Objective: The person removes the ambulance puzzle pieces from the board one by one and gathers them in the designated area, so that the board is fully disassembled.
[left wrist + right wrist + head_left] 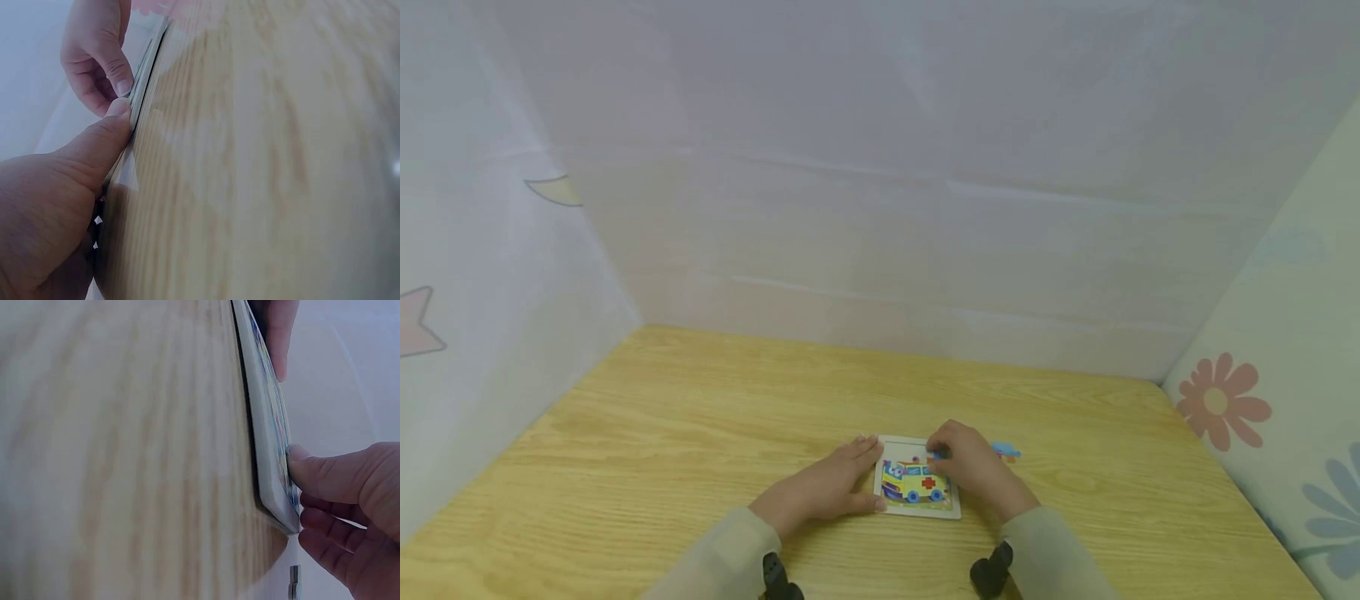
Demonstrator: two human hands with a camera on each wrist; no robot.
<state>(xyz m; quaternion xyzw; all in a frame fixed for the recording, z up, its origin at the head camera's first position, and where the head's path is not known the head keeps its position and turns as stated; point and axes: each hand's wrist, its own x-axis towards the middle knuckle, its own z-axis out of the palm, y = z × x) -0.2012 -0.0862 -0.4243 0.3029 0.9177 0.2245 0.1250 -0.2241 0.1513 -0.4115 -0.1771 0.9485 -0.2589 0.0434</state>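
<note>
A small jigsaw puzzle board (957, 504) with a pale raised rim lies flat on the wooden table. Its picture is a yellow ambulance (917, 479) with a red cross and blue wheels; the upper part of the tray shows plain. My left hand (831, 486) holds the board's left side, thumb near the lower corner and fingers at the upper one. At the upper right of the board, my right hand (976, 467) pinches a puzzle piece (934, 457), mostly hidden by the fingers. In the right wrist view the right thumb (328, 478) is right at the picture surface.
Just right of the right hand, loose blue puzzle pieces (1006, 451) lie on the table (700, 417), partly covered by the hand. Pale fabric walls (880, 208) surround the table at the back and sides. Black wrist devices (991, 571) sit at both cuffs.
</note>
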